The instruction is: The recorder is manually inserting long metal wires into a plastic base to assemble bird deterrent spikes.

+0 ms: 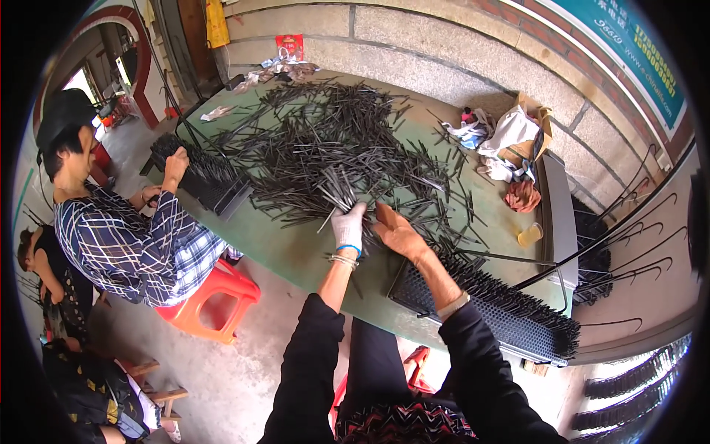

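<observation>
My left hand (347,226), in a pale glove, is closed around a fanned bundle of thin dark sticks (337,188) at the table's near side. Just right of it, my bare right hand (400,234) has its fingers stretched out and appears to hold nothing. Beyond both hands a large heap of the same black sticks (318,137) spreads over the green table (296,255). Under my right forearm, a long perforated black rack (473,307) carries dense rows of upright sticks (532,318); the forearm hides part of it.
At left a co-worker (122,237) on a red stool (214,303) reaches over another stick-filled rack (207,177). A cardboard box (543,122) with cloths, a yellow cup (530,235) and a crumpled brown cloth (522,197) are at right. Long hooked rods (629,251) jut from the right.
</observation>
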Demonstrator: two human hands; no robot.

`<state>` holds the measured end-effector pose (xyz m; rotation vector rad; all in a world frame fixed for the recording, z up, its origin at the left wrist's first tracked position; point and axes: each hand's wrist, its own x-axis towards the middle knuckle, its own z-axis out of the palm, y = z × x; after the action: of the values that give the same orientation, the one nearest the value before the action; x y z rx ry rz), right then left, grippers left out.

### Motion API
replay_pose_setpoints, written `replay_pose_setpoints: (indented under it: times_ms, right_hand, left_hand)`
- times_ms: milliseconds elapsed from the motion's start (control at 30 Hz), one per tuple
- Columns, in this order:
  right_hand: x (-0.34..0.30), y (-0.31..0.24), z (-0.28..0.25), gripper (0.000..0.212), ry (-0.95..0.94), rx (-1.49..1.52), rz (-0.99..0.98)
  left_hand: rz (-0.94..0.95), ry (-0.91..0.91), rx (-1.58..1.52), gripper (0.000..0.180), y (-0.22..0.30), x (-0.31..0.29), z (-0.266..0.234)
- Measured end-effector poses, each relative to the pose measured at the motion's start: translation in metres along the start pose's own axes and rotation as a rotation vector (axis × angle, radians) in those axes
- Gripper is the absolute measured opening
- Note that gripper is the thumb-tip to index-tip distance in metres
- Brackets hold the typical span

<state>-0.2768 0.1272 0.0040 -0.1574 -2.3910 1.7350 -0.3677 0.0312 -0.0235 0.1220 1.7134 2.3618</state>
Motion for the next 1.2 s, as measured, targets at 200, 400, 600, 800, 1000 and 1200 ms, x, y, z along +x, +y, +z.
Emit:
replay_pose_setpoints:
  times_ms: [200,400,600,800,1000,1200]
  right_hand:
    - [-0.015,-0.010,0.018,0.051,-0.042,-0.347,0.218]
    - [-0.021,-0.011,0.032,0.039,0.100,0.268,0.295]
    - [-0.024,-0.009,0.027,0.026,0.390,0.358,0.241]
    - [-0.051,-0.040,0.003,0.023,0.486,-0.089,0.099]
    - [-0.031,-0.045,-0.009,0.023,0.716,-0.006,0.015]
    - [-0.018,-0.013,0.034,0.016,0.669,-0.657,-0.190]
  left_hand:
    - [-0.211,-0.008,-0.461,0.016,0.020,0.011,-0.003]
    - [-0.368,0.054,-0.595,0.019,0.018,0.021,0.001]
    - [-0.426,0.025,-0.716,0.023,0.011,0.019,0.009]
    - [-0.341,-0.046,-0.769,0.029,-0.001,0.047,-0.035]
    - [-0.483,-0.473,-0.595,0.024,-0.007,0.013,-0.039]
    - [-0.497,-0.412,-0.601,0.026,0.009,-0.036,-0.006]
